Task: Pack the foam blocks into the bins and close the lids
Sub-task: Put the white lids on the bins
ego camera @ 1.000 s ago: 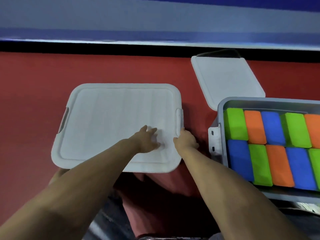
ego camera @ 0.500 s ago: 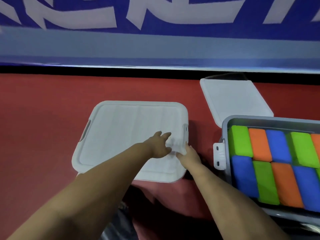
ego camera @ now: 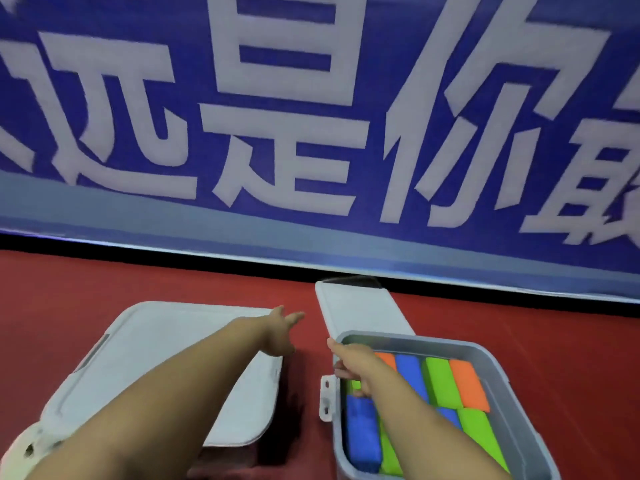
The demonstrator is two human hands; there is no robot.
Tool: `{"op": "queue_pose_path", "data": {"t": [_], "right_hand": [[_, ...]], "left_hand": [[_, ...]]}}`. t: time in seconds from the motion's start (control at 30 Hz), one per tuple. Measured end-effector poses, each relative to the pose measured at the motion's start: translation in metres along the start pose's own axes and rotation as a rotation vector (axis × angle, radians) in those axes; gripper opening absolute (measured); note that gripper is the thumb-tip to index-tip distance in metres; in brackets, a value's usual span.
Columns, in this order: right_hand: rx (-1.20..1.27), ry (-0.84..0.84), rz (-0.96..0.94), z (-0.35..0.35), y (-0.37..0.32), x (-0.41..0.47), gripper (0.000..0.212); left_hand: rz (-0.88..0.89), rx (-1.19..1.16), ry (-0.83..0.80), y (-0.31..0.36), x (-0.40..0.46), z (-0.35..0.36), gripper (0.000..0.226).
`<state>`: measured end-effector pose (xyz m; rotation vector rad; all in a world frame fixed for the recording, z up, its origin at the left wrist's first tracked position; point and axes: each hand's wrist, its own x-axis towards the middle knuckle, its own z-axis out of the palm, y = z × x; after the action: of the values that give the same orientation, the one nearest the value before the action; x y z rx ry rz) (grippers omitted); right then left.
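Note:
A bin on the left is covered by its white lid. On the right stands an open grey bin filled with blue, green and orange foam blocks. A loose white lid lies on the red surface just behind the open bin. My left hand is stretched forward above the far right corner of the closed lid, fingers extended, holding nothing. My right hand hovers over the open bin's near left corner, fingers pointing toward the loose lid, with nothing in it.
A red surface carries both bins. A blue banner with large white characters stands along its far edge. A white latch sticks out from the open bin's left wall.
Both hands have left the closed lid's right edge and moved forward and to the right. The camera has tilted up, bringing the banner into view.

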<state>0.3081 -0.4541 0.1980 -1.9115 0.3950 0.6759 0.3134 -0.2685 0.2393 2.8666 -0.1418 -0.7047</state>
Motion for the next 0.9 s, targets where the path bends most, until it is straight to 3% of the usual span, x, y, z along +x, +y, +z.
{"op": "queue_pose_path", "data": {"t": [0.2, 0.33, 0.57, 0.73, 0.9], "right_hand": [[0.15, 0.092, -0.063, -0.065, -0.001, -0.004, 0.031], [0.171, 0.151, -0.034, -0.088, 0.012, 0.011, 0.048], [0.171, 0.084, 0.008, -0.112, 0.027, 0.062, 0.053], [0.221, 0.144, -0.025, -0.123, 0.036, 0.142, 0.022], [0.147, 0.21, -0.065, -0.121, 0.029, 0.259, 0.039]], "left_hand": [[-0.006, 0.071, -0.006, 0.056, 0.024, -0.022, 0.074], [0.005, 0.087, -0.057, 0.079, 0.057, -0.014, 0.072], [0.0, 0.018, -0.038, 0.085, 0.149, 0.009, 0.066], [-0.06, -0.22, -0.028, 0.091, 0.241, 0.025, 0.058], [-0.233, -0.693, -0.066, 0.079, 0.357, 0.061, 0.052]]}}
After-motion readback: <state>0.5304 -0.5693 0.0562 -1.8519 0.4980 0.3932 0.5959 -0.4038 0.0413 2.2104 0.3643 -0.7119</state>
